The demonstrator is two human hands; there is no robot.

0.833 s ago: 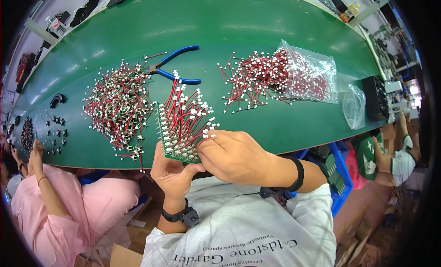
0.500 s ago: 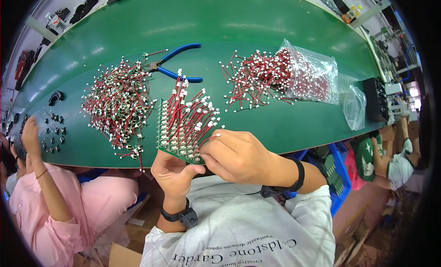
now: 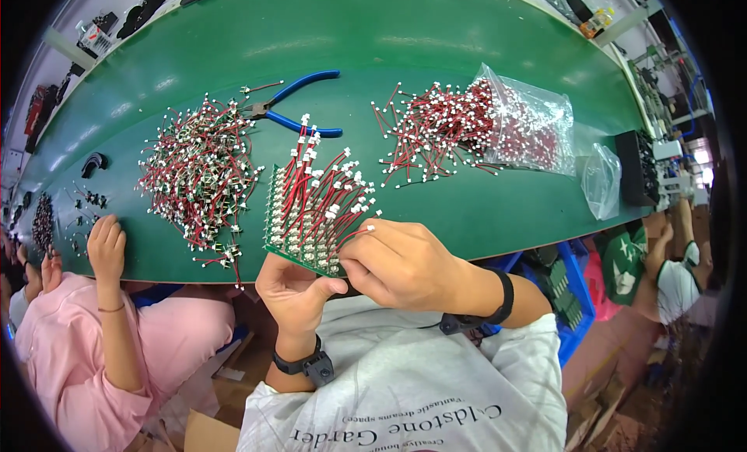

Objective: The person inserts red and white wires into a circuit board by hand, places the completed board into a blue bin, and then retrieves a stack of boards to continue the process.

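My left hand [image 3: 296, 296] grips the lower edge of a green circuit board panel [image 3: 294, 238], its thumb along the near corner. White connector sockets stand in rows on the panel. Many of them carry short red cables with white plugs that fan up and away. My right hand [image 3: 405, 267] is closed in a pinch at the panel's right edge, on a red cable [image 3: 355, 236] whose white plug sticks out above the fingers. The pinched end is hidden by the fingers.
Left of the panel lies a heap of small boards with cables [image 3: 201, 176]. Blue-handled cutters [image 3: 299, 102] rest beyond it. Loose red cables [image 3: 436, 129] spill from a clear bag [image 3: 537, 129] at the right. A co-worker's hand [image 3: 106, 246] is at the left table edge.
My hands and the panel stay nearly in place, the panel tilting slightly. At the left, the co-worker's raised hand has come down and to the right, near the table edge.
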